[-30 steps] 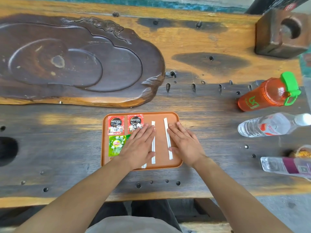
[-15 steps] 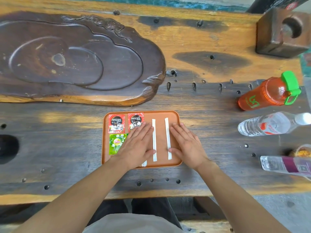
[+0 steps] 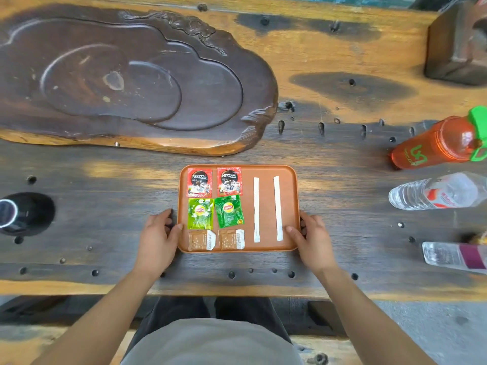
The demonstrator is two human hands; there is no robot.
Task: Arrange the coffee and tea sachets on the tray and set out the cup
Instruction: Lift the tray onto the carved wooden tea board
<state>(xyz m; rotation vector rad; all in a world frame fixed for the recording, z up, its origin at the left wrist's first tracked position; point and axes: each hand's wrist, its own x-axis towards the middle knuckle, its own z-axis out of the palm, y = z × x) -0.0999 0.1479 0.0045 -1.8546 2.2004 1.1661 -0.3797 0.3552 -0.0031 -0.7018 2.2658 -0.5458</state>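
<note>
An orange tray (image 3: pixel 290 196) lies on the wooden table in front of me. On it sit two red coffee sachets (image 3: pixel 199 182) in the top row, two green tea sachets (image 3: pixel 228 211) below them, and two brown sachets (image 3: pixel 201 240) at the near edge. Two white stick packets (image 3: pixel 256 209) lie lengthwise on the tray's right half. My left hand (image 3: pixel 158 237) grips the tray's left rim, thumb over the edge. My right hand (image 3: pixel 313 239) grips the right rim the same way. A dark cup (image 3: pixel 15 213) stands at the far left of the table.
A large carved dark wood slab (image 3: pixel 118 80) fills the back left. An orange bottle with a green cap (image 3: pixel 442 143) and two clear plastic bottles (image 3: pixel 434 192) lie at the right. A wooden block (image 3: pixel 456 46) stands at the back right.
Both hands have left the tray's surface and moved out to its side rims, uncovering the tea and brown sachets. The view has dropped closer, and the dark cup now shows at left.
</note>
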